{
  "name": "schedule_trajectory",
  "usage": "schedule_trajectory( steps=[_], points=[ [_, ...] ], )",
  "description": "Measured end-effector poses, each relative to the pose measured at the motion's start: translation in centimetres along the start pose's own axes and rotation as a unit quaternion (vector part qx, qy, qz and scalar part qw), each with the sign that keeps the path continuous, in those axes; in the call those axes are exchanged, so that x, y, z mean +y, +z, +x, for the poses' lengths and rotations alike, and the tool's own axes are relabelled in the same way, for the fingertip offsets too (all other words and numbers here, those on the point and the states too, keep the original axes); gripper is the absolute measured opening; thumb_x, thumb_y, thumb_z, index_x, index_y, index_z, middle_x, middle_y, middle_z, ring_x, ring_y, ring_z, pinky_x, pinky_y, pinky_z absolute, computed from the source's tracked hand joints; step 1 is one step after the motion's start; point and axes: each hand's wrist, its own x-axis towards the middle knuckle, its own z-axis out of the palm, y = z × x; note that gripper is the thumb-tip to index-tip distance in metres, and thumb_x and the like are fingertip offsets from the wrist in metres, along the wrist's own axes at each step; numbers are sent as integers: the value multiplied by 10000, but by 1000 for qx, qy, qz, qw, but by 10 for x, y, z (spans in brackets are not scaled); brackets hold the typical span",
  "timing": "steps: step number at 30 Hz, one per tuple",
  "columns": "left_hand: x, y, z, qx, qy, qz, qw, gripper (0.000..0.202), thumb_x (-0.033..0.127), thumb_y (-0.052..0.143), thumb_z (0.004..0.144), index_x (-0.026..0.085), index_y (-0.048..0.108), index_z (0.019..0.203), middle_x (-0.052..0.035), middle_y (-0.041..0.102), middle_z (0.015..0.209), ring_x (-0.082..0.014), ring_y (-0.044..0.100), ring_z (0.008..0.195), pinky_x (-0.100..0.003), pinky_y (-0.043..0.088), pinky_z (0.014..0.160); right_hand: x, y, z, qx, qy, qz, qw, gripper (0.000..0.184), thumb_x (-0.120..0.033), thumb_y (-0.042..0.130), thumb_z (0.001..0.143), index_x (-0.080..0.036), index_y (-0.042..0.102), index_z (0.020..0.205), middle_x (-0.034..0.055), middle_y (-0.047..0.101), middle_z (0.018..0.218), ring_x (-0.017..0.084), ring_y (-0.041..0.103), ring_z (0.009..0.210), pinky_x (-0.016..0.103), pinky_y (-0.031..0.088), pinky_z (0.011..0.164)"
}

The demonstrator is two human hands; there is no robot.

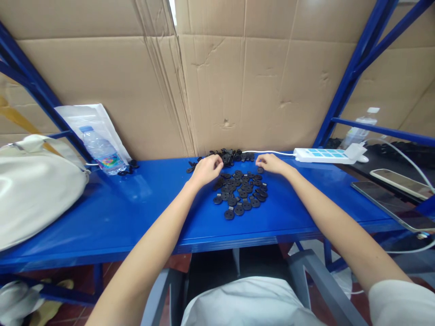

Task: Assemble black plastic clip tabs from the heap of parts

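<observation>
Left hand: fingers curled, at the rear left of the spread black discs; whether it grips anything cannot be determined. Right hand: fingers bent, just beside a single disc at the rear right; grip likewise undetermined. The spread lies between the hands, extending toward the wearer. Behind it, a dark heap sits near the cardboard. Power strip right, bottle left, on the blue table.

Bright, even light is covering the blue table, pale glare is showing on its left half, a gap in the cardboard is glowing white, wide-angle distortion is stretching the bag at left, black pieces at the back are blurring together
</observation>
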Motion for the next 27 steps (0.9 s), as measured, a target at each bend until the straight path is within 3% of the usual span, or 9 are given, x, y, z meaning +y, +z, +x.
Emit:
schedule_trajectory(
  steps=[5, 9, 15, 18, 23, 27],
  points=[
    [-10, -1, -1, 2, -76, 69, 995, 172, 183, 487, 854, 205, 643, 924, -95, 616, 1078, -274, 562, 1077, -388, 434, 843, -9, 7, -2, -53, 26, 20, 998, 50, -154, 611, 835, -141, 607, 883, 56, 689, 781, 132, 612, 647, 215, 442, 594],
    [-13, 0, -3, -38, -103, 77, 991, 209, 178, 496, 843, 231, 640, 984, -92, 586, 1196, -291, 514, 1174, -471, 413, 911, -20, 7, -6, -103, -6, 25, 994, 84, -227, 616, 855, -145, 632, 862, 62, 701, 815, 136, 615, 636, 229, 445, 591],
    [-12, -2, -4, -106, -102, 98, 984, 245, 152, 513, 824, 237, 661, 1001, -60, 682, 1107, -302, 583, 1109, -502, 391, 944, -29, 4, -7, -39, -13, -34, 999, 188, -270, 540, 904, -137, 674, 905, 101, 717, 897, 191, 647, 802, 260, 446, 698],
    [-12, -6, -3, -117, -110, 111, 981, 264, 119, 515, 812, 241, 686, 972, -43, 711, 1055, -292, 611, 1075, -477, 399, 957, -29, 3, -7, -32, -12, -33, 999, 187, -248, 537, 898, -132, 680, 933, 105, 717, 921, 192, 648, 819, 255, 448, 707],
    [-17, -9, -1, -104, -123, 95, 982, 267, 114, 537, 816, 242, 693, 990, -49, 706, 1048, -239, 626, 1036, -327, 482, 859, -30, 4, -7, -28, -22, -28, 999, 189, -222, 531, 890, -134, 691, 942, 102, 718, 919, 183, 648, 801, 249, 450, 716],
    [-23, -11, -1, -66, -122, 64, 988, 259, 100, 554, 800, 234, 699, 969, -47, 712, 993, -222, 643, 968, -313, 495, 840, -29, 5, -6, -5, -27, -19, 999, 172, -201, 535, 879, -136, 690, 920, 102, 719, 932, 185, 649, 808, 250, 452, 724]
  ],
)
